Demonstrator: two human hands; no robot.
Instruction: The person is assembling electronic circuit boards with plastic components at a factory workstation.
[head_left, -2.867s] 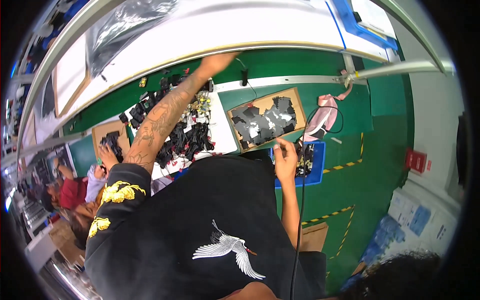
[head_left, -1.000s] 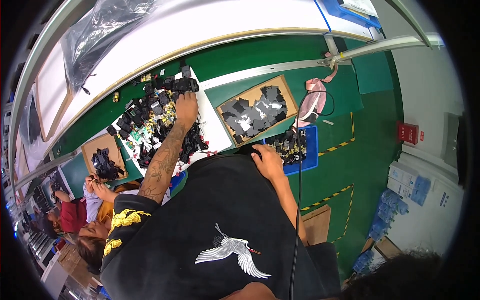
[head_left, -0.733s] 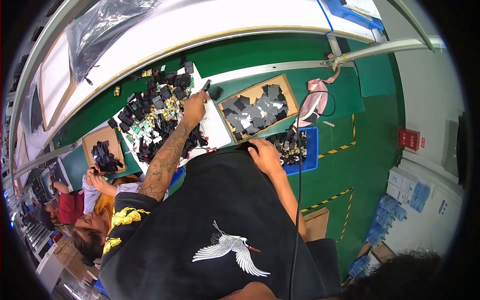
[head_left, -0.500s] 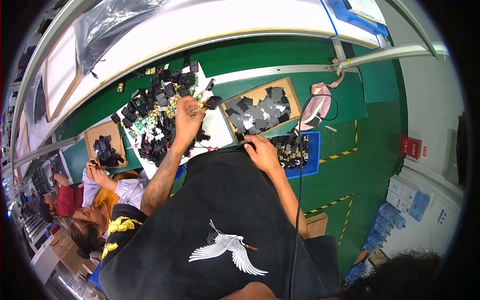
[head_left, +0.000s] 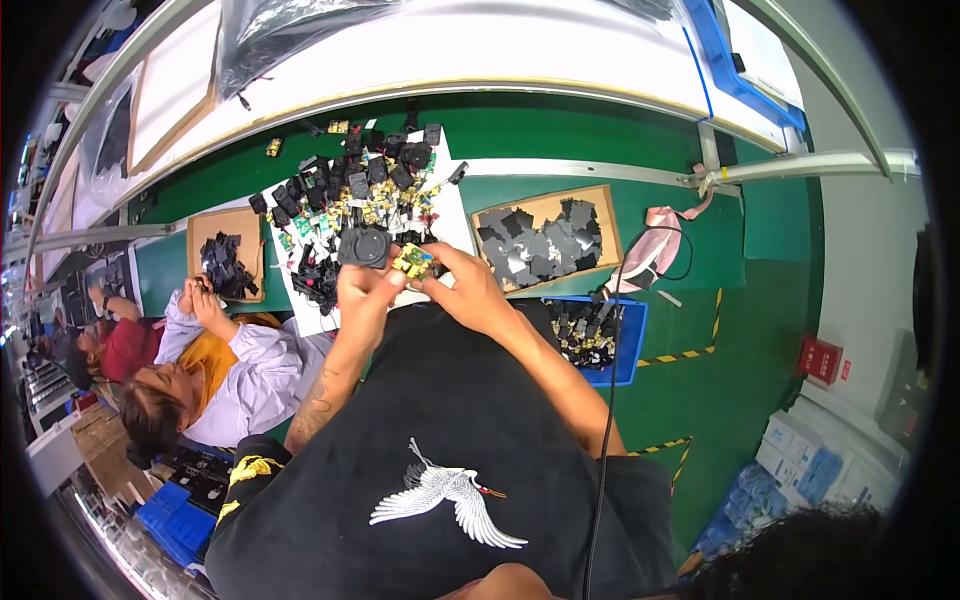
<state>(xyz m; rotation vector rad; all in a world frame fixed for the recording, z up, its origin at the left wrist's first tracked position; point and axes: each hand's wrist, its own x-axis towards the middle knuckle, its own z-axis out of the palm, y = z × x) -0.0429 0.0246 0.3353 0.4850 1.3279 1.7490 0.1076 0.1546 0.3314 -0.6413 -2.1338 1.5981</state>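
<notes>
In front of my chest both hands are together over the near edge of a white board (head_left: 456, 225). My left hand (head_left: 362, 305) is closed around a black square plastic housing (head_left: 364, 248), which shows a round recess. My right hand (head_left: 470, 292) pinches a small circuit board (head_left: 412, 261) with yellow parts. The left thumb also touches this circuit board. Whether a wire joins the housing to the circuit board is hidden by my fingers. Behind my hands, a pile of black housings (head_left: 358, 186) and yellow and green circuit boards covers much of the white board.
Right of the pile lies a cardboard tray (head_left: 612, 250) of dark grey flat pieces. Closer in stands a blue bin (head_left: 628, 345) of assembled parts; a pink pouch (head_left: 648, 250) lies beyond it. At left, a co-worker (head_left: 215, 385) handles something near another cardboard tray (head_left: 255, 255). A black cable (head_left: 597, 450) hangs down in front.
My right hand has moved left from the grey-piece tray to meet my left hand. The left hand has come nearer to me, and the housing now faces up beside the circuit board.
</notes>
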